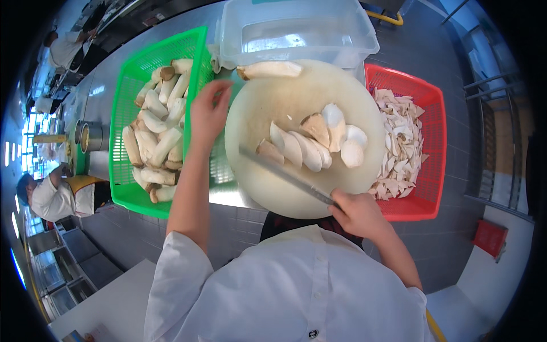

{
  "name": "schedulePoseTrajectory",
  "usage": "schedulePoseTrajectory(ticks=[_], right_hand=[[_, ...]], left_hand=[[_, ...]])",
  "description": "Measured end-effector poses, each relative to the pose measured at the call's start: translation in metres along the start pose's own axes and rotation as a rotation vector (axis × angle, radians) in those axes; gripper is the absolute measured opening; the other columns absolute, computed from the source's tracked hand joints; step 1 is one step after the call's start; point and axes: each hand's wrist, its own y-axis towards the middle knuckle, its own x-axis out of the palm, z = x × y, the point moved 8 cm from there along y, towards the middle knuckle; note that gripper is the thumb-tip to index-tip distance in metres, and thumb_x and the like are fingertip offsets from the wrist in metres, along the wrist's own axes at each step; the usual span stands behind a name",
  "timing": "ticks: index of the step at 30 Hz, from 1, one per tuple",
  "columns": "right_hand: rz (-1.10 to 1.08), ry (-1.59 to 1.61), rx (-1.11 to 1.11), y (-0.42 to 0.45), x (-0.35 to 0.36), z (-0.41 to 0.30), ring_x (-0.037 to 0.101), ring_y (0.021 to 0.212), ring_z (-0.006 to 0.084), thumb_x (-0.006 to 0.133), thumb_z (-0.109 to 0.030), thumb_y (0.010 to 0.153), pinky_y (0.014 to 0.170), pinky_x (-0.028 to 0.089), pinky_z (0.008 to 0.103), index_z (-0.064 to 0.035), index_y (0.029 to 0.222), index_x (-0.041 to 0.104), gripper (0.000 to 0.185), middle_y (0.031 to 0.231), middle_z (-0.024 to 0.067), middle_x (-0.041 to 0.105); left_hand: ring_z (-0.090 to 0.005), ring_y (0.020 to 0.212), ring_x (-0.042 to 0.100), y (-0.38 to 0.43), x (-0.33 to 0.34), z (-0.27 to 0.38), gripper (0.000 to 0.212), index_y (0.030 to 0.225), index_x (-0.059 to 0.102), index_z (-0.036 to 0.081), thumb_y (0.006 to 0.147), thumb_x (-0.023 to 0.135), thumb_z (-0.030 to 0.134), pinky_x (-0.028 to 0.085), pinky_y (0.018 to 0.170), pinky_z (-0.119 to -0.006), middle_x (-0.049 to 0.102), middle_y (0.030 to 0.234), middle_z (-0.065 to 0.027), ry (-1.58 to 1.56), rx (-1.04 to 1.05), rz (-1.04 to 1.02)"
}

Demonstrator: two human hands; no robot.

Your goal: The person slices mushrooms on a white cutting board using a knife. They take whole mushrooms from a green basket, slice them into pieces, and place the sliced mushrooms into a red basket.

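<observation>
My right hand (357, 211) grips the handle of a kitchen knife (290, 181). Its blade slants up and left, low over a round, pale cutting board (265, 102). Beyond the blade lie thick slices of king oyster mushroom (295, 149) and a few cut chunks (335, 128). One whole king oyster mushroom (273, 69) rests at the board's far edge. Nothing shows in my left hand (209, 111), which hovers between the board and a green plastic basket (201, 55) with its thumb apart from the bent fingers. Several whole mushrooms (158, 124) fill that basket.
To the right, a red plastic basket (431, 149) holds a heap of sliced mushroom (397, 145). A clear plastic tub (299, 25) stands behind the board on the steel counter (96, 92). Metal containers (92, 137) sit at far left, near another person (60, 196).
</observation>
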Motion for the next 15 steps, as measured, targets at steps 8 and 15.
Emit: schedulePoseTrajectory(ticks=[8, 15], right_hand=[[-0.114, -0.192, -0.078, 0.015, 0.027, -0.014, 0.063, 0.063, 0.0384, 0.056, -0.011, 0.082, 0.057, 0.049, 0.0489, -0.0025, 0.092, 0.051, 0.014, 0.069, 0.0174, 0.063], [0.050, -0.193, 0.106, 0.027, 0.016, 0.010, 0.063, 0.065, 0.0385, 0.061, -0.017, 0.087, 0.057, 0.049, 0.0502, -0.0050, 0.097, 0.047, 0.021, 0.069, 0.0164, 0.063]], left_hand=[[-0.0294, 0.124, 0.045, 0.075, 0.107, 0.018, 0.059, 0.128, 0.057, 0.017, 0.072, 0.078, 0.018, 0.043, 0.095, -0.047, 0.048, 0.135, -0.0052, 0.850, 0.489, -0.203], [-0.0281, 0.114, 0.051, 0.069, 0.120, 0.026, 0.050, 0.120, 0.058, 0.014, 0.074, 0.076, 0.018, 0.045, 0.091, -0.044, 0.052, 0.127, -0.0060, 0.905, 0.619, -0.340]])
